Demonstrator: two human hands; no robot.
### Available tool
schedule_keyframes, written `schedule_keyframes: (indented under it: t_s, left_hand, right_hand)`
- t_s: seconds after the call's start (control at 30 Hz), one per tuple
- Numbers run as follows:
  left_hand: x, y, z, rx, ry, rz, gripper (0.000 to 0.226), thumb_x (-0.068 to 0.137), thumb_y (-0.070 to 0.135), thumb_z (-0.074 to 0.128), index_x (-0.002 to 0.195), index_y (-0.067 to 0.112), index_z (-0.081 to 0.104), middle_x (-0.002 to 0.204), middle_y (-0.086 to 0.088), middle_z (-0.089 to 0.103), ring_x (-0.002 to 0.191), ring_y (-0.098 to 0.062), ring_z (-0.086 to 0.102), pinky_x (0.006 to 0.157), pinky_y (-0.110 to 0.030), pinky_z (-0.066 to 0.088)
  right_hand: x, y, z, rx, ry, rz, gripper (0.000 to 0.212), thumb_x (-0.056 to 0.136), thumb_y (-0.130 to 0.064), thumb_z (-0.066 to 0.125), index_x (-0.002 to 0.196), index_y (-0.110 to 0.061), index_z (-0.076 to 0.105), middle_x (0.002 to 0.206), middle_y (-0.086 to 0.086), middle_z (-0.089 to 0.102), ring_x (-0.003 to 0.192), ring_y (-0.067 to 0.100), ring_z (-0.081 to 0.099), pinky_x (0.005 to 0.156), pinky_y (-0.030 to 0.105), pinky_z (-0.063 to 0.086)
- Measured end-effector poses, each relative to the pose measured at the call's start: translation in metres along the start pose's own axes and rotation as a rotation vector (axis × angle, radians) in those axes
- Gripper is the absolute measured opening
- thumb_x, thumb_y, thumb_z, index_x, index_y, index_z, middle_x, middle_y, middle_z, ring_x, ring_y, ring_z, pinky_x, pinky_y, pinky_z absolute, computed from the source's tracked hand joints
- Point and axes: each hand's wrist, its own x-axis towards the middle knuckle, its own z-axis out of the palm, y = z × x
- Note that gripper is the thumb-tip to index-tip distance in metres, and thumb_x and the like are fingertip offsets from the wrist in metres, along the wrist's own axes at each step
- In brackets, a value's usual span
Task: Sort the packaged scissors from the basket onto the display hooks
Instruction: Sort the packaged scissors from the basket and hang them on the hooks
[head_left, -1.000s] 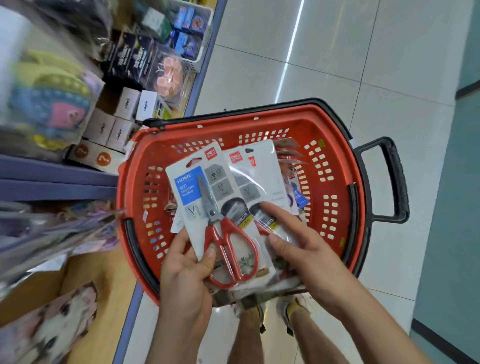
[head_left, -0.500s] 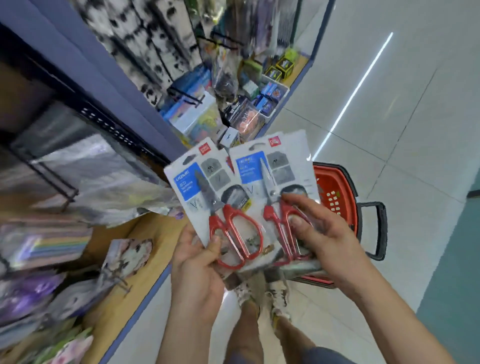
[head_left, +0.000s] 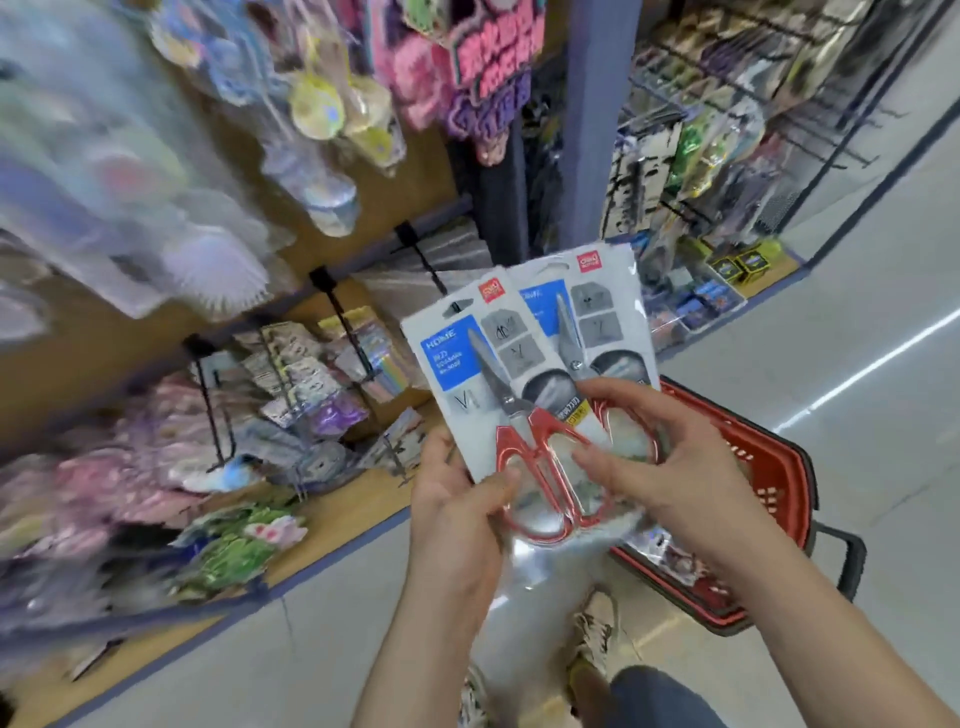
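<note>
- The left hand (head_left: 457, 499) gripped the front grey carded pack of red-handled scissors (head_left: 511, 382), thumb curled across its lower edge.
- Its blue panel (head_left: 447, 353) read "HOME".
- The right hand (head_left: 670, 467) pinched the overlapping rear pack (head_left: 597, 317), held above the red plastic basket (head_left: 769, 467).

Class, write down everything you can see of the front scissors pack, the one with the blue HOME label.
The front scissors pack is a pale grey card with a blue HOME panel, a red logo square and a hang slot on top. Under clear plastic sit scissors: silver blades pointing up, red loop handles. It leans left. The left hand grips its lower edge, thumb in front; it overlaps the second pack, and fingers of the right hand touch its handle area.
</note>
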Motion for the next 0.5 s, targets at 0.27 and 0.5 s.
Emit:
schedule_keyframes:
  t_s: [0.27,0.5]
  left_hand:
    - [-0.017,0.147,-0.098,0.112,0.228,0.424,0.045,0.091,0.001,0.063,0.128,0.026,0.058,0.118,-0.01,0.07,0.1,-0.028,0.07,0.084,-0.046,0.059]
    - [-0.059,0.23,-0.192,0.327,0.274,0.614,0.021,0.087,0.008,0.072,0.072,0.023,0.076,0.079,-0.003,0.074,0.072,-0.02,0.065,0.069,-0.039,0.057]
  right_hand:
    - [-0.039,-0.066,0.096,-0.016,-0.25,-0.109,0.044,0.062,-0.023,0.081,0.103,-0.035,0.076,0.106,-0.015,0.073,0.093,0.003,0.068,0.08,0.021,0.055]
    - [-0.076,-0.106,0.194,0.012,-0.293,-0.206,0.051,0.068,-0.019,0.079,0.116,-0.033,0.072,0.114,-0.011,0.074,0.111,0.014,0.068,0.097,0.038,0.054]
